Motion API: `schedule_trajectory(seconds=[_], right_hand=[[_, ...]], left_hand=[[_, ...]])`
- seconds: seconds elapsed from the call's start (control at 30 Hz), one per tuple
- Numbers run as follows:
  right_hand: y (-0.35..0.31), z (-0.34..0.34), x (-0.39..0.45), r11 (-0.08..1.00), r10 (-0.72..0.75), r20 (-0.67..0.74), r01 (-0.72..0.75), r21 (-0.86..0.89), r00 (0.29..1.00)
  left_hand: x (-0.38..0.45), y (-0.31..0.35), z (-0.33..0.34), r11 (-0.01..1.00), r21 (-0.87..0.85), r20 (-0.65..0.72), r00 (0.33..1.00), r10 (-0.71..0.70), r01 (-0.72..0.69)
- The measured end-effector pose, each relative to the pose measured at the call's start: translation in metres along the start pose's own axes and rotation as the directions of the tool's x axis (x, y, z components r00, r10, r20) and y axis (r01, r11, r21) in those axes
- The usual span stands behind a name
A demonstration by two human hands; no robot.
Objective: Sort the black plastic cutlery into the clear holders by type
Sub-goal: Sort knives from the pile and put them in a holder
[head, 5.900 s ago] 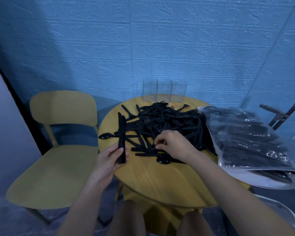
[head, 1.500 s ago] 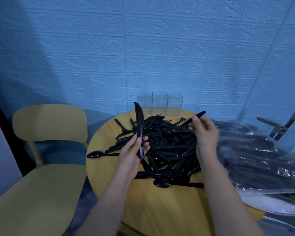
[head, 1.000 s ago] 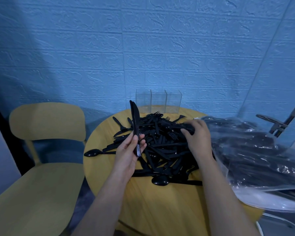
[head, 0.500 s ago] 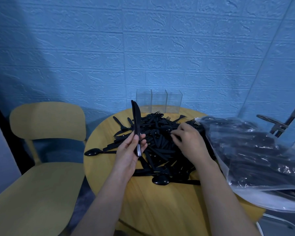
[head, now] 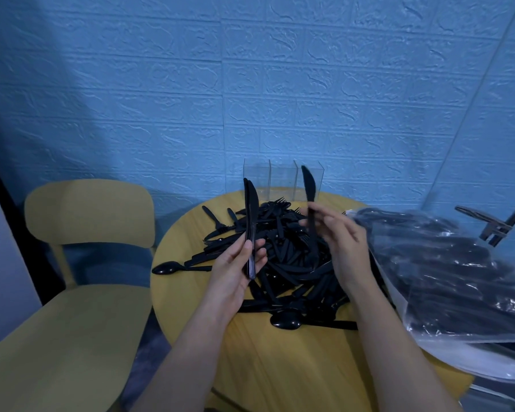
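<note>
A heap of black plastic cutlery [head: 283, 248] covers the middle of the round wooden table [head: 280, 364]. Three clear holders [head: 283, 181] stand in a row at the table's far edge, against the wall. My left hand [head: 235, 269] is shut on a bundle of black knives [head: 250, 221], held upright with blades pointing up. My right hand [head: 339, 242] is over the heap and pinches a single black knife [head: 309, 191] by its handle, blade up, in front of the right holder. A black spoon [head: 168, 267] lies apart at the table's left edge.
A clear plastic bag [head: 446, 278] full of more black cutlery lies over the table's right side. A yellow chair [head: 81, 233] stands to the left of the table. Another spoon [head: 286, 319] lies at the heap's near edge. A blue brick-pattern wall is close behind.
My right hand has lifted a knife out of the heap and holds it upright. My left hand keeps its bundle of knives in about the same place.
</note>
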State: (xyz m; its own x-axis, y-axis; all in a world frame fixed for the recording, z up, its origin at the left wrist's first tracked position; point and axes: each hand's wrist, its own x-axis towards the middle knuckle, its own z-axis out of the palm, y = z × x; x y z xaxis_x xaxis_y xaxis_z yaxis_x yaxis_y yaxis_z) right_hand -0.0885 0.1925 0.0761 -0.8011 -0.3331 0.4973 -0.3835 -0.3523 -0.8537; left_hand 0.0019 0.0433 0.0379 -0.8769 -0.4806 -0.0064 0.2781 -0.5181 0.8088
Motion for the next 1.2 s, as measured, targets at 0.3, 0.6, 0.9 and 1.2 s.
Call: schedule_trajectory(seconds=[0.3,0.6,0.9,1.2], right_hand=[[0.018,0.034,-0.007,0.987,0.142,0.03,-0.139,-0.076,0.989],[0.028,0.057,-0.012,0.944,0.286,-0.055,-0.291,-0.155,0.957],[0.019,0.047,-0.01,0.928,0.368,0.038,-0.364,-0.083,0.929],[0.018,-0.007,0.011,0.645,-0.004,-0.208,-0.157,-0.748,0.978]], left_hand=[[-0.002,-0.002,0.002,0.993,0.119,0.078,0.997,-0.026,0.017],[-0.001,-0.003,0.002,0.978,0.208,0.095,0.995,-0.012,-0.008],[0.001,-0.005,0.002,0.985,0.175,0.174,0.984,-0.039,0.008],[0.001,-0.006,0.002,0.989,0.118,0.141,0.984,-0.109,0.093]])
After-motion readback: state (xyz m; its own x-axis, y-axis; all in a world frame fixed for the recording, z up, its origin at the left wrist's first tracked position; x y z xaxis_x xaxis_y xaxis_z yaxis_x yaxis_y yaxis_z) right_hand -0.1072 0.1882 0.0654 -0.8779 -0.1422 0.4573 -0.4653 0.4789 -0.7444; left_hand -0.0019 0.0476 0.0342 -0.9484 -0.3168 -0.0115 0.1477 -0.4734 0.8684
